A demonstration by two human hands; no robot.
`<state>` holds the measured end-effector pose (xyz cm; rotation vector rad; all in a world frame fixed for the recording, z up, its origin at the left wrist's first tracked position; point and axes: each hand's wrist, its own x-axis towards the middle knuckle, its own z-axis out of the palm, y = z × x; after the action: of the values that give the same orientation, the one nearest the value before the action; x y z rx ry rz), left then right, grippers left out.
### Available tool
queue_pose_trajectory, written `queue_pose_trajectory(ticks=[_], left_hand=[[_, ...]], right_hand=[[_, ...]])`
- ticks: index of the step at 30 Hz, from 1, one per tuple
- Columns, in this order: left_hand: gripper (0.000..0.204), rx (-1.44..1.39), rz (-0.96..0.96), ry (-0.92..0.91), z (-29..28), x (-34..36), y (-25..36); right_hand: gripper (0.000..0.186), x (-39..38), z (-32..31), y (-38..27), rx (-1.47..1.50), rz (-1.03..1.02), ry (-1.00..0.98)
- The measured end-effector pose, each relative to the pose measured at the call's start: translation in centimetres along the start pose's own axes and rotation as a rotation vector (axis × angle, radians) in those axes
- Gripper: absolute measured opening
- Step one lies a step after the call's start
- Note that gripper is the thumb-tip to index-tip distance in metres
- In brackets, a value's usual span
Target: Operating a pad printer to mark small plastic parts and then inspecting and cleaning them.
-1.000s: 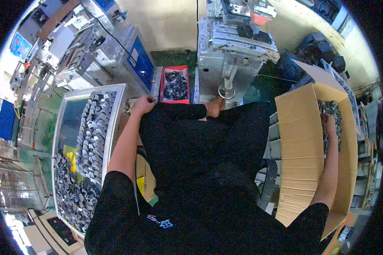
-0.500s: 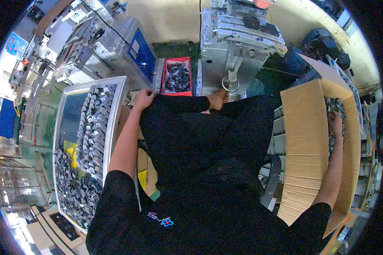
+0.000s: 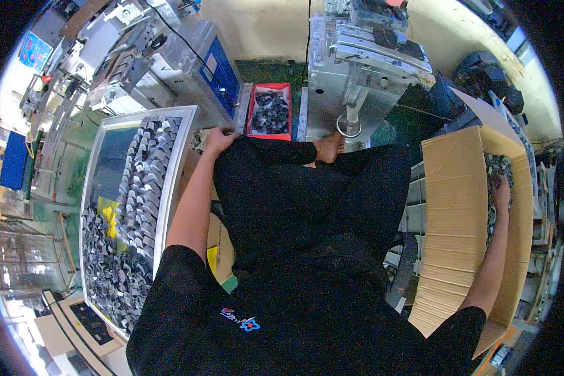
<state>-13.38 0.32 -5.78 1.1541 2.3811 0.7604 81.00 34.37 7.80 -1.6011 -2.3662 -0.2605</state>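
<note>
Small grey parts (image 3: 499,164) are being held in the cardboard carton (image 3: 454,213) around the right hand (image 3: 500,189); its grip cannot be told, nor the left hand's (image 3: 220,142), being rested by the knee (image 3: 239,155). Parts could be getting spilled if the carton is being knocked by the forearm (image 3: 492,266).

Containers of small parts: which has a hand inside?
The brown rectangular cardboard box, with the right hand inside; the red rectangular box and white-framed tray have none.

Small dark-grey pieces (image 3: 498,164) lie in a jumbled heap inside a long brown cardboard box (image 3: 452,219), open at right with its far flap raised; individual shapes are indistinct.
</note>
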Motion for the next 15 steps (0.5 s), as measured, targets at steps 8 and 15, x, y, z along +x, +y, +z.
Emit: queue_pose_trajectory(ticks=[8,15], left_hand=[[0.035,-0.177,-0.034,-0.194,-1.5,-0.9,0.9],[0.044,0.053,-0.020,-0.157,-1.2,-0.5,0.1]], right_hand=[[0.038,0.0,1.2,1.5,-0.071,-0.109,0.156],[0.028,-0.1,-0.6,-1.4,0.000,-0.007,0.094]])
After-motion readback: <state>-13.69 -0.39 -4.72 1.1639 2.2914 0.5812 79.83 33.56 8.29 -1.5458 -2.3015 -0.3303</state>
